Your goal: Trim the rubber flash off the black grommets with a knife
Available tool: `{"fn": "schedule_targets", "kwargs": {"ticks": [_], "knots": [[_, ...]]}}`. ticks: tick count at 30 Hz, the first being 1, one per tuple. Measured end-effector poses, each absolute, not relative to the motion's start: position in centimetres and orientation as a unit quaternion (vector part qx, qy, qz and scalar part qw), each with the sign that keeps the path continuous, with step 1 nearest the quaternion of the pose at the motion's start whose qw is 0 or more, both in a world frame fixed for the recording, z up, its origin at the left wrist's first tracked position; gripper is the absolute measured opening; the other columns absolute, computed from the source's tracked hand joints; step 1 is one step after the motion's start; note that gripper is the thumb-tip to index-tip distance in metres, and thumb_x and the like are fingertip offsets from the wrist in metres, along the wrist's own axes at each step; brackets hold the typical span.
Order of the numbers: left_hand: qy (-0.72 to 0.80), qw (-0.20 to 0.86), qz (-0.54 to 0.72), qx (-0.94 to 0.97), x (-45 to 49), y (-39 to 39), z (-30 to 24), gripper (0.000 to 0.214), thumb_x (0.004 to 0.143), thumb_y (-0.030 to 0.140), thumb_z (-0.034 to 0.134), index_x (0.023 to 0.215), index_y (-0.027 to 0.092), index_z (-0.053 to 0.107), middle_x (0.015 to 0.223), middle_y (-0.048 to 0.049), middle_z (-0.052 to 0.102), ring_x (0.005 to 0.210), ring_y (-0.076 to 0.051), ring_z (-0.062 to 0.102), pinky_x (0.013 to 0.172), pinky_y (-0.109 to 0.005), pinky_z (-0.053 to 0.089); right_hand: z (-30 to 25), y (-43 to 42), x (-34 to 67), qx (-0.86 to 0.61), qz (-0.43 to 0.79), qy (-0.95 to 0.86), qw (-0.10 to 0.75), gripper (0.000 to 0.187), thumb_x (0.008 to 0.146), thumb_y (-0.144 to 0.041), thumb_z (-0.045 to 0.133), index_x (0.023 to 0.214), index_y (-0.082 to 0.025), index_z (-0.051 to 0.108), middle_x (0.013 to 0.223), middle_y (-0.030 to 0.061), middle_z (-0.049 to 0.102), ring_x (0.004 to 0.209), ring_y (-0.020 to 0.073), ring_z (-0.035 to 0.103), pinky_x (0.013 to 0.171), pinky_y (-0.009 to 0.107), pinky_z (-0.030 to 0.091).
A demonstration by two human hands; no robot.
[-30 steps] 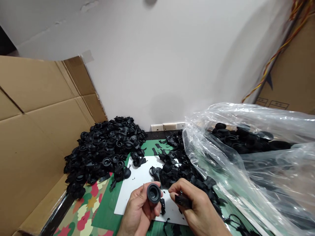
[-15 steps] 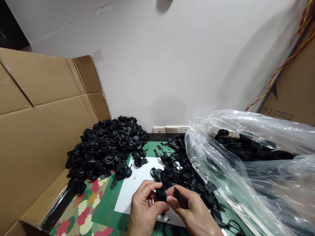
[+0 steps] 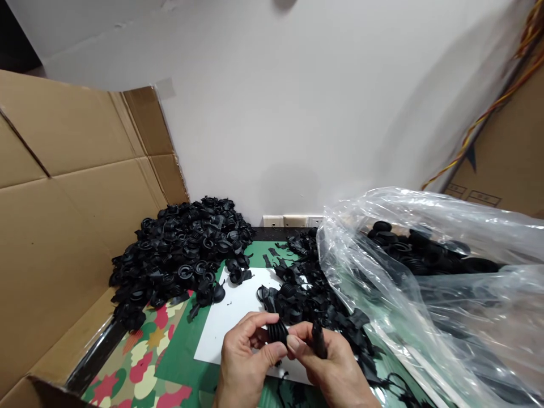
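My left hand [image 3: 249, 357] is closed around a black ribbed rubber bellows [image 3: 277, 332], thumb in front and fingers behind. My right hand [image 3: 331, 362] pinches at the right edge of the same bellows. A black pen-like tool [image 3: 318, 341] is tucked between that hand's thumb and fingers, one end pointing up; its other end is hidden. Under the hands lies a white sheet [image 3: 212, 334] on a green mat [image 3: 178, 357]. Just beyond the hands, a heap of black rubber scraps and pieces [image 3: 314, 294] spreads over the sheet and mat.
A large pile of black ribbed rubber parts [image 3: 182, 249] stands at the left, against a cardboard box wall [image 3: 93, 136]. At the right, a clear plastic bag [image 3: 382, 294] holds more black parts [image 3: 425, 252]. White sockets [image 3: 293, 221] line the wall's base.
My hands have stayed together on the bellows, which has turned and tilted slightly. The tool in my right hand now points more upright. The whole view has shifted a little.
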State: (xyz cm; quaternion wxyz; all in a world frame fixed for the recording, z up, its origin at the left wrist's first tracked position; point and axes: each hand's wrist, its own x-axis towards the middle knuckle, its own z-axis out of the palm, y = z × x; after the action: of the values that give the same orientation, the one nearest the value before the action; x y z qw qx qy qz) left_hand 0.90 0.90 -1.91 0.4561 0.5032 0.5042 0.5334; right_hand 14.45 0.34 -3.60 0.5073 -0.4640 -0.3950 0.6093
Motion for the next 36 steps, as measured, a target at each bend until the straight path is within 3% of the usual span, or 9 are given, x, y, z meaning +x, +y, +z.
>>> {"fn": "schedule_targets", "kwargs": {"ticks": [7, 15, 36], "knots": [[0.509, 0.498, 0.564, 0.418, 1.6, 0.82, -1.93, 0.025, 0.049, 0.006, 0.077, 0.072, 0.015, 0.076, 0.059, 0.0023, 0.057, 0.046, -0.008, 0.047, 0.043, -0.019, 0.043, -4.22, 0.38, 14.54, -0.439, 0.684, -0.305, 0.497, 0.04, 0.059, -0.053, 0.075, 0.056, -0.018, 0.057, 0.04, -0.0112, 0.026, 0.038, 0.0051, 0.015, 0.04, 0.022, 0.016], [0.514, 0.501, 0.545, 0.432, 1.25, 1.28, -2.13, 0.024, 0.05, 0.006, 0.074, 0.072, 0.015, 0.078, 0.063, 0.001, 0.059, 0.048, -0.008, 0.048, 0.044, -0.018, 0.043, -4.3, 0.52, 14.85, -0.41, 0.714, -0.256, 0.507, 0.04, 0.054, -0.048, 0.079, 0.06, -0.014, 0.06, 0.047, -0.0078, 0.041, 0.038, 0.0019, 0.016, 0.04, 0.02, 0.011], [0.491, 0.469, 0.56, 0.474, 1.3, 1.11, -2.43, 0.016, 0.057, 0.009, 0.072, 0.068, 0.019, 0.077, 0.061, 0.0026, 0.059, 0.043, -0.009, 0.054, 0.042, -0.019, 0.044, -4.28, 0.44, 14.79, -0.401, 0.734, -0.254, 0.485, 0.043, 0.055, -0.049, 0.08, 0.061, -0.014, 0.057, 0.045, -0.0092, 0.037, 0.036, 0.0006, 0.014, 0.037, 0.019, 0.007]]}}
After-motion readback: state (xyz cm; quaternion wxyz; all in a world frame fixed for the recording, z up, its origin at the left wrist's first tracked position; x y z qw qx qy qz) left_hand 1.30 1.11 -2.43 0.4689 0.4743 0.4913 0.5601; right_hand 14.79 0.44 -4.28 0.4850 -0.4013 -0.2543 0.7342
